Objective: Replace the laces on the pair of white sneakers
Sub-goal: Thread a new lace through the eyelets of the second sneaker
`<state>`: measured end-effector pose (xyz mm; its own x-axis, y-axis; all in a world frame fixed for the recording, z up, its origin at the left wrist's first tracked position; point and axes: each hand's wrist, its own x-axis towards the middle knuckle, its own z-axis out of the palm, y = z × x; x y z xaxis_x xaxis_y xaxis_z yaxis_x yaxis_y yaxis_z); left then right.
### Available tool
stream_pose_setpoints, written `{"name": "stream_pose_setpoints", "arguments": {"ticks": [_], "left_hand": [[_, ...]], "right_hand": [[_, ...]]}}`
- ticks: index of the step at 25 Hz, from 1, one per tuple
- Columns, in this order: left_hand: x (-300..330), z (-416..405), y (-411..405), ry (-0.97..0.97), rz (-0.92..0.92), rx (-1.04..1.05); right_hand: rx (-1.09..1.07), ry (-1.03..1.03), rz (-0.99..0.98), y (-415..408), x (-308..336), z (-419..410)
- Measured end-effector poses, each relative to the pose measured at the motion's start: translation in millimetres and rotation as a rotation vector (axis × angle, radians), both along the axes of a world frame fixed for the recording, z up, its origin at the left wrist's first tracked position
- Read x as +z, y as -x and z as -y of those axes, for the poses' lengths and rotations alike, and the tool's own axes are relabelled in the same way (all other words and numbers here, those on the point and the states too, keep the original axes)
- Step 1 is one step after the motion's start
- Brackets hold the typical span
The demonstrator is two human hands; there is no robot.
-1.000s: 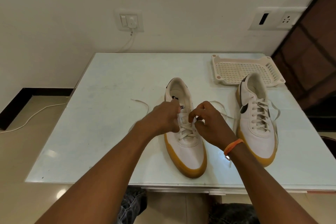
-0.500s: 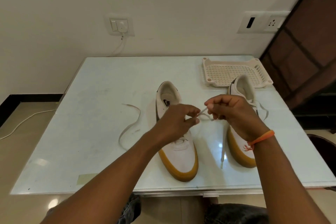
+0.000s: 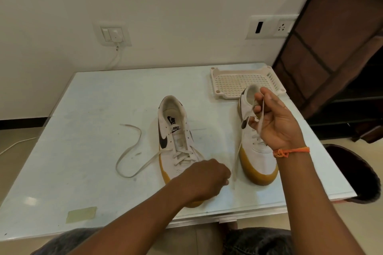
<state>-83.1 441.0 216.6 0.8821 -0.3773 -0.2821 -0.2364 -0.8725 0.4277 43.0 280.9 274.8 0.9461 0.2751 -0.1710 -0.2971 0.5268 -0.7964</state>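
Two white sneakers with gum soles stand on the pale table (image 3: 93, 109). The left sneaker (image 3: 176, 134) is at the middle, laced only in its lower eyelets. One end of its white lace (image 3: 128, 151) lies in a loop on the table to its left. My right hand (image 3: 273, 122) is raised over the right sneaker (image 3: 257, 157) and grips another stretch of lace, which runs down to my left hand (image 3: 207, 178). That hand hovers over the left sneaker's toe with curled fingers pinching the lace's lower part. The right sneaker's laces are partly hidden.
A cream perforated tray (image 3: 238, 83) sits at the table's back right, just behind the right sneaker. A strip of tape (image 3: 81, 214) is stuck near the front left edge. A brown fabric shelf unit (image 3: 342, 47) and a dark stool (image 3: 352, 172) stand to the right.
My right hand rose up and to the right with the lace, drawing it out longer. My left hand dropped along the lace toward the left sneaker's toe.
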Motion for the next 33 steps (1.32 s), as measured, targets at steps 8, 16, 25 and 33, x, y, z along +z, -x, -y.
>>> {"name": "stream_pose_setpoints", "arguments": {"ticks": [8, 16, 25, 33], "left_hand": [[-10, 8, 7, -0.186, 0.046, -0.104], [-8, 10, 13, -0.277, -0.052, -0.190], [43, -30, -12, 0.114, 0.006, 0.286], [44, -123, -26, 0.324, 0.072, 0.991]], "right_hand": [[0.037, 0.066, 0.070, 1, -7, -13], [-0.182, 0.565, 0.157, -1, -14, -27], [0.067, 0.288, 0.005, 5, -25, -46], [0.421, 0.363, -0.041, 35, -44, -89]]}}
